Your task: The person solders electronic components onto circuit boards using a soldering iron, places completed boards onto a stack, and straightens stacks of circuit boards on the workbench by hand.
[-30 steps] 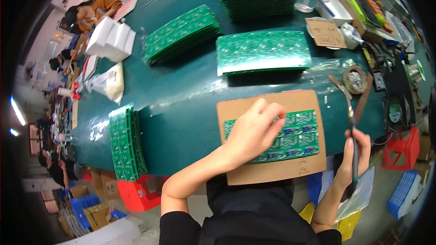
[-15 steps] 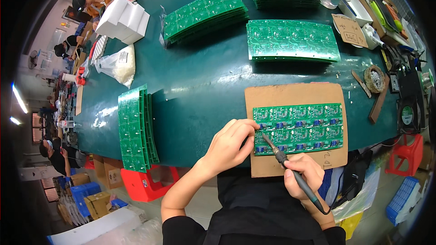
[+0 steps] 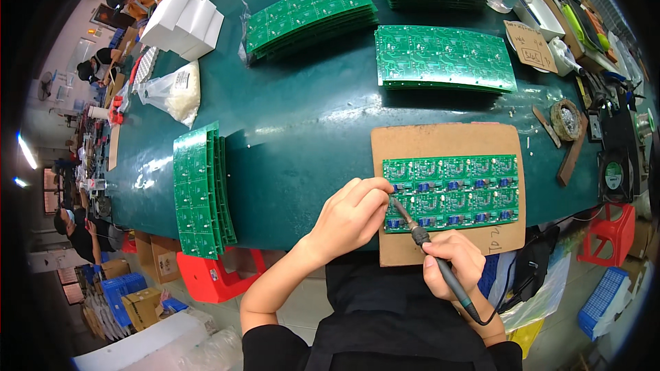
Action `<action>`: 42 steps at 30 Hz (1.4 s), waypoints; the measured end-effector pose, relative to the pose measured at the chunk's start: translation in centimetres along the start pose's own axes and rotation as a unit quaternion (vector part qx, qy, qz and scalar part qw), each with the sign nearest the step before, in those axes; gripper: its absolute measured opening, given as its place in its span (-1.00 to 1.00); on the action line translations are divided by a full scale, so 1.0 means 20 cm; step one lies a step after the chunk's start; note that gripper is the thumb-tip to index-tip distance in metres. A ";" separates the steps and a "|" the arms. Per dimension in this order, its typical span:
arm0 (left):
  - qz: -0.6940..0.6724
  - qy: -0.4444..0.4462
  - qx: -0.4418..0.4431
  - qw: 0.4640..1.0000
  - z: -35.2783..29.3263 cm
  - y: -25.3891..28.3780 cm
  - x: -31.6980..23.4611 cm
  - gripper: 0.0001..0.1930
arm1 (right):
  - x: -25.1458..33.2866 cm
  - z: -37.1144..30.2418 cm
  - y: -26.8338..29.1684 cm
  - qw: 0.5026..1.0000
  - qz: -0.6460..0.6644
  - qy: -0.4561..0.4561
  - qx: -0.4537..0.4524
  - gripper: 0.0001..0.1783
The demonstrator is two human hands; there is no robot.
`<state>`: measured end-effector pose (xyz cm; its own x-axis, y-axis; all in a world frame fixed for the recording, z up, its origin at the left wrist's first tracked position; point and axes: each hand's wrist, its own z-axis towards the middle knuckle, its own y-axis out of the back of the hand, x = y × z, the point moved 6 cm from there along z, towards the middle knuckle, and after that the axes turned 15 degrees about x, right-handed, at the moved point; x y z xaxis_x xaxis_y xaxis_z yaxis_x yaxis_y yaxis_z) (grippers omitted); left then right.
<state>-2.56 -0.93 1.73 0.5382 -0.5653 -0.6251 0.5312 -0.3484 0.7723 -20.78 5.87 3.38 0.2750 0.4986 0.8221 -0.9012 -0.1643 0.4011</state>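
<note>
A green circuit board panel (image 3: 450, 194), set with rows of small blue parts, lies on a brown cardboard sheet (image 3: 447, 139). In my right hand (image 3: 455, 261) is a soldering iron (image 3: 450, 278), gripped like a pen, its cord trailing below. Its tip points up and left to the panel's left end, close to my left fingertips; whether it touches there I cannot tell. My left hand (image 3: 354, 214) is closed, index finger and thumb drawn together at the panel's left edge. Anything between those fingers is hidden.
Stacks of green boards stand at the far side (image 3: 309, 17), behind the cardboard (image 3: 445, 58) and at left (image 3: 196, 192). White boxes (image 3: 184, 24) and a plastic bag (image 3: 175, 93) sit far left. A round tin (image 3: 566, 120) stands at right. Co-workers sit at the left.
The iron's tip has shifted slightly up and left, nearer my left fingertips. My left hand stays almost in place. The whole view has moved slightly.
</note>
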 end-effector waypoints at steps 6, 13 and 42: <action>-0.012 -0.007 0.003 1.000 0.01 0.02 -0.02 -0.80 | 0.00 -0.08 0.17 0.998 -0.017 -0.007 -0.067 -0.80; -0.053 0.011 0.005 0.999 0.12 -0.05 -0.10 -0.81 | -0.03 -0.10 0.21 0.997 -0.019 -0.013 -0.076 -0.82; -0.038 0.058 0.032 0.997 0.19 -0.03 -0.15 -0.83 | -0.06 -0.16 0.37 0.994 -0.038 -0.016 -0.102 -0.84</action>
<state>-7.07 -1.78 3.58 0.5716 -0.4467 -0.6883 0.5323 -0.4365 0.7254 -28.77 6.90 4.08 0.3518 0.4753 0.8064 -0.9260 0.0510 0.3739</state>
